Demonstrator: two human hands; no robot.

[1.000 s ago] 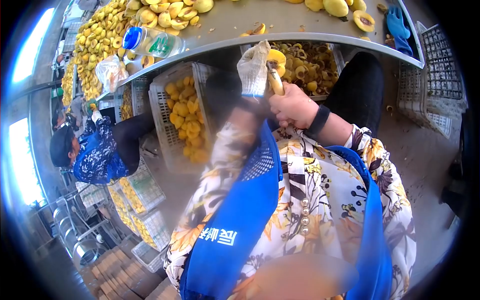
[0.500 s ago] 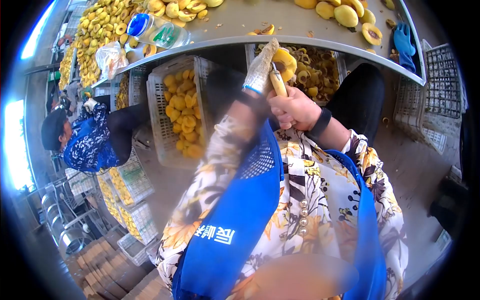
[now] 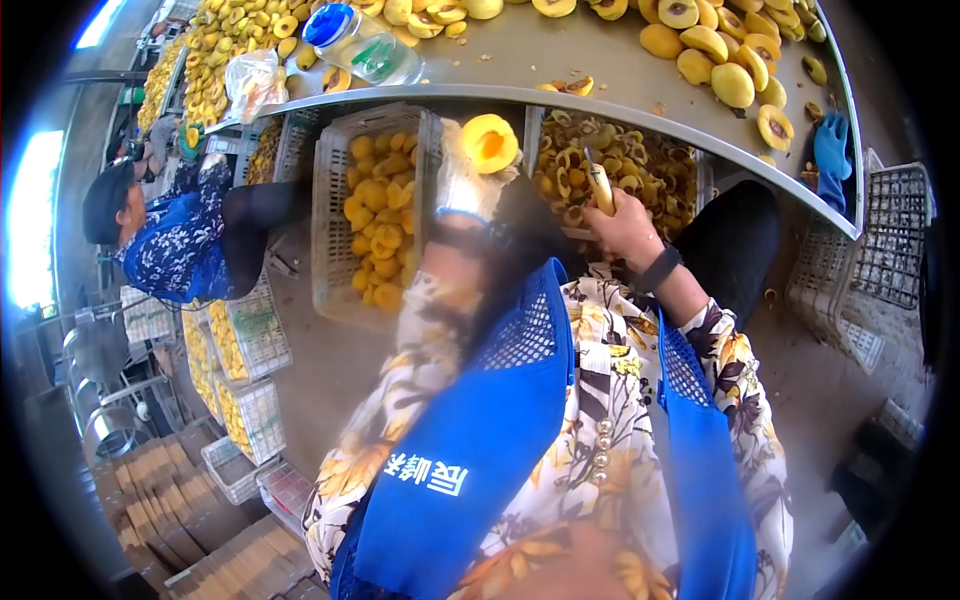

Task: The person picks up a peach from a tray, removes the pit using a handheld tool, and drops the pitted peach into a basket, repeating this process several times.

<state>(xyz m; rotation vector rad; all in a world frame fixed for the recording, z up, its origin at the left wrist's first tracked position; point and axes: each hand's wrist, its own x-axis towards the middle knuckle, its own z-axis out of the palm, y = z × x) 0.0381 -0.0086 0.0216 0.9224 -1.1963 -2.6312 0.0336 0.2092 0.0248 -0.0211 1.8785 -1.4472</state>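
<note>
My left hand [image 3: 465,170], in a whitish glove, holds a yellow fruit half [image 3: 490,143] with its hollow facing up. It is over the right edge of the crate of orange-yellow fruit [image 3: 384,215]. My bare right hand [image 3: 627,228] is closed around the wooden handle of a small tool [image 3: 600,188], whose thin dark tip points up and left. Beneath the tool, under the table edge, is a crate of fruit pieces [image 3: 640,165]. The two hands are apart.
The metal table [image 3: 560,60] bears many fruit halves, a blue-capped bottle [image 3: 362,45], a plastic bag [image 3: 255,85] and a blue glove [image 3: 831,150]. Another person [image 3: 180,240] sits at the left near stacked crates [image 3: 245,340]. More crates [image 3: 890,240] stand at the right.
My left hand has moved left, away from the tool, with the fruit half now face up. My right hand has shifted slightly right and down with the tool. The view has shifted a little.
</note>
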